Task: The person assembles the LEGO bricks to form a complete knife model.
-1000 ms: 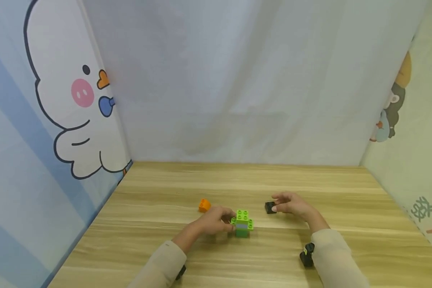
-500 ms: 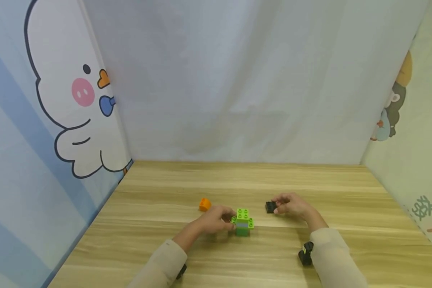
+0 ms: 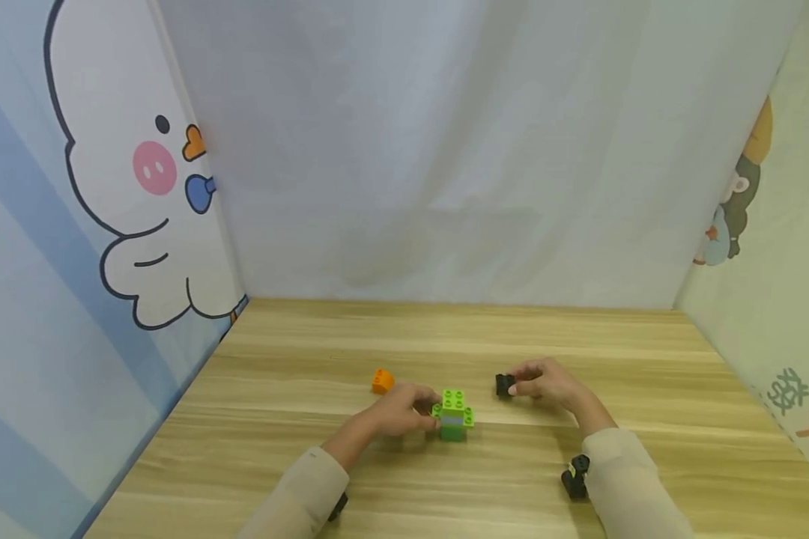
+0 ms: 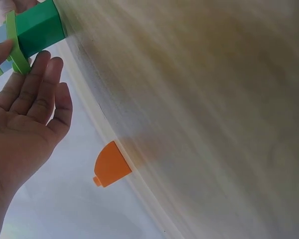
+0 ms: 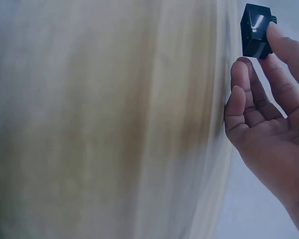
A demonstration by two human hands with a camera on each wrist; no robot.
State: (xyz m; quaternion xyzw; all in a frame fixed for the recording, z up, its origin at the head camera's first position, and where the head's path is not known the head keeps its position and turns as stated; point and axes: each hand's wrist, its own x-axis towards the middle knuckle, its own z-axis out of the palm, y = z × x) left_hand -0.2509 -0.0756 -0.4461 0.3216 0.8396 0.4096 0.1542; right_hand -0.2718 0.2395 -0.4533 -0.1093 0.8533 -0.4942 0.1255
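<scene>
A stack of toy building blocks (image 3: 452,416) stands upright on the table, light green on top, grey in the middle, darker green at the bottom. Thumb and fingertips of my left hand (image 3: 404,412) pinch the light green piece jutting from its left side; the left wrist view shows the dark green base block (image 4: 40,28) beyond them. To the right, my right hand (image 3: 546,383) holds a small black block (image 3: 504,385) between thumb and fingers. In the right wrist view this black block (image 5: 255,31) appears tilted, its studs facing the thumb side.
An orange curved block (image 3: 382,382) lies just behind the left hand on the wooden table (image 3: 445,337). Black wrist devices show at both sleeves, the right one (image 3: 575,477) more plainly. A white curtain (image 3: 431,150) closes off the back, and printed cloths hang at both sides.
My right thumb and fingers have closed on the black block and tipped it slightly up. The left hand and the stack have stayed in place.
</scene>
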